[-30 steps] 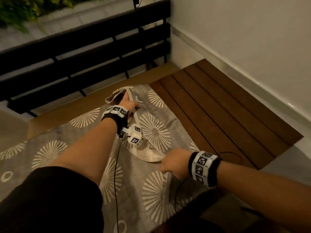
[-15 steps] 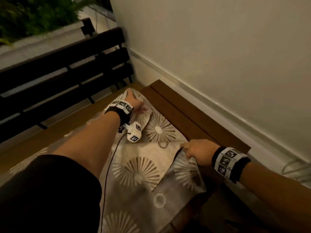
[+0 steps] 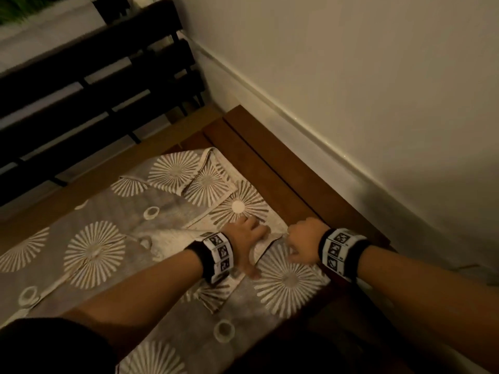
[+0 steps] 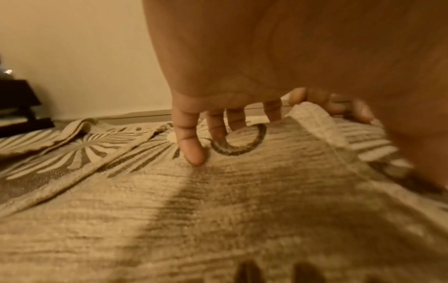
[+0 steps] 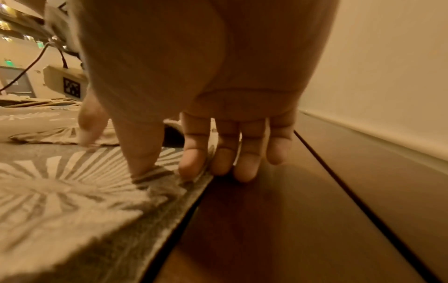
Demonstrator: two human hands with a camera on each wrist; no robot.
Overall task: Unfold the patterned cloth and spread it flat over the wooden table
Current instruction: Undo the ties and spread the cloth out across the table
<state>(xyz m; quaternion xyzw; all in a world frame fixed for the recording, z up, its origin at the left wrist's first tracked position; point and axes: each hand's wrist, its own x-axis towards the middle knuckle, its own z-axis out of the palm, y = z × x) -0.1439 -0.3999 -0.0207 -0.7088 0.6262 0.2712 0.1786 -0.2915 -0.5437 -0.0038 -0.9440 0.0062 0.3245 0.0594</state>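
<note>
The cloth lies across the left and middle of the table, mostly opened out, but a pale flap is still doubled back near its right edge, with a second small turned-over corner at the far end. A second ago that flap was a crumpled hump between the hands, and half a second ago it was a broad triangle folded over the pattern. Now it has been drawn further toward the wall, and only a narrow strip of bare slats shows beyond the cloth.

The left hand has come back from the far corner to the fold. It lies on the pale flap with fingers spread and fairly straight, tips resting on the weave, gripping nothing (a pressing hand, not a holding one).

The right hand sits just beside it at the cloth's right edge. The wrist view shows its thumb and forefinger nipping the hem together, while the other fingers hang over the bare wood.

So the hands have closed in on the last big fold, which suggests the unfolding is well along but not done. The flap probably needs turning over toward the wall. After that, the far corner wants flattening, and the loose wrinkles in the middle will need smoothing. The anchoring left hand may drag if the right pulls hard.
</note>
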